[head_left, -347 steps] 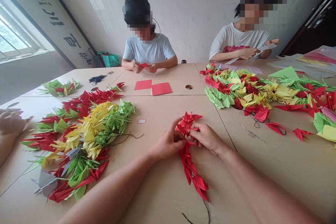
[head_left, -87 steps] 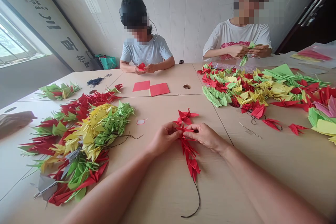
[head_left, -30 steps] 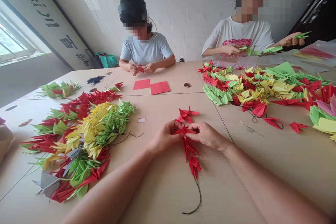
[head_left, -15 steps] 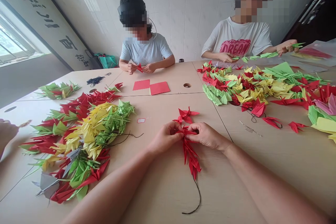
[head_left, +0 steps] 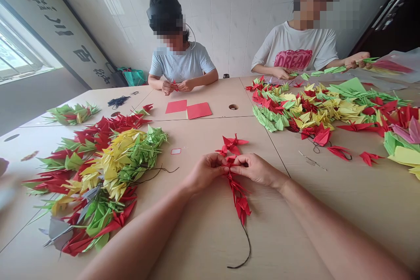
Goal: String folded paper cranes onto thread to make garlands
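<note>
While both forearms reach in over the bench (head_left: 203, 148), the person's left hand (head_left: 205, 173) and right hand (head_left: 259, 170) meet at a string of red paper cranes (head_left: 238, 192), each grip closed and pinching the folded paper. The string lies on the bench directly in front of the person, with one crane (head_left: 232, 143) above the hands and a black cord (head_left: 246, 245) curling from its lower end. Two big heaps of red, yellow and green paper cranes (head_left: 98, 175) (head_left: 311, 109) lie to either side. Right of the hands are a metal needle (head_left: 311, 162) and two loose red cranes (head_left: 339, 153) (head_left: 370, 158). Two red paper sheets (head_left: 176, 106) (head_left: 199, 110) lie side by side beyond, before two co-workers (head_left: 179, 57) (head_left: 295, 48), who sit across the bench.
</note>
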Available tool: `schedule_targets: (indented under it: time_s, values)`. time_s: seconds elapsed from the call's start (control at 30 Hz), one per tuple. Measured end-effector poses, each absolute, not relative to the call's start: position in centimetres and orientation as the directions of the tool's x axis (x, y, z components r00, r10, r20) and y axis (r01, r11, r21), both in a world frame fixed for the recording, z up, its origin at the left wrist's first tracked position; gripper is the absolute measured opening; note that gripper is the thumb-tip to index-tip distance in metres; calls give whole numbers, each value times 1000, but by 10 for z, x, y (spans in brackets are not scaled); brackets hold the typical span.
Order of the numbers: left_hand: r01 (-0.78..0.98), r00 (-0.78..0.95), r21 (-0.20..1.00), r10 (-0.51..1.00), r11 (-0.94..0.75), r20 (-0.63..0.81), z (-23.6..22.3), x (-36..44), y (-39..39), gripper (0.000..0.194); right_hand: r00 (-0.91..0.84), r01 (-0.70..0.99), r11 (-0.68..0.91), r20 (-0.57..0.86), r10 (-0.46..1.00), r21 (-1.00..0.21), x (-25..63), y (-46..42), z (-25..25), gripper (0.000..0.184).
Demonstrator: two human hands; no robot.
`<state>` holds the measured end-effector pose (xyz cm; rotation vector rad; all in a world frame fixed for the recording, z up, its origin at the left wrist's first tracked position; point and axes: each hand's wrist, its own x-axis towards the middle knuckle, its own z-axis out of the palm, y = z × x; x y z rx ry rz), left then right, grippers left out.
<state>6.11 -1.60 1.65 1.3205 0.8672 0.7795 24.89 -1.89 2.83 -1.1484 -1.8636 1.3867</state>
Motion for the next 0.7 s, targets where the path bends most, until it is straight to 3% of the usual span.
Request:
schedule_targets:
  time_s: [0.2, 0.7]
  values:
    - [-43, 479, 992, 874, 119, -84, 24, 62, -18, 19, -490, 293, 77, -81, 868, -953, 248, -20, 29, 28]
    - [46, 517, 990, 845, 135, -139, 26, 60, -18, 27, -536, 250, 27, -115, 836, -968, 251, -19, 28, 30]
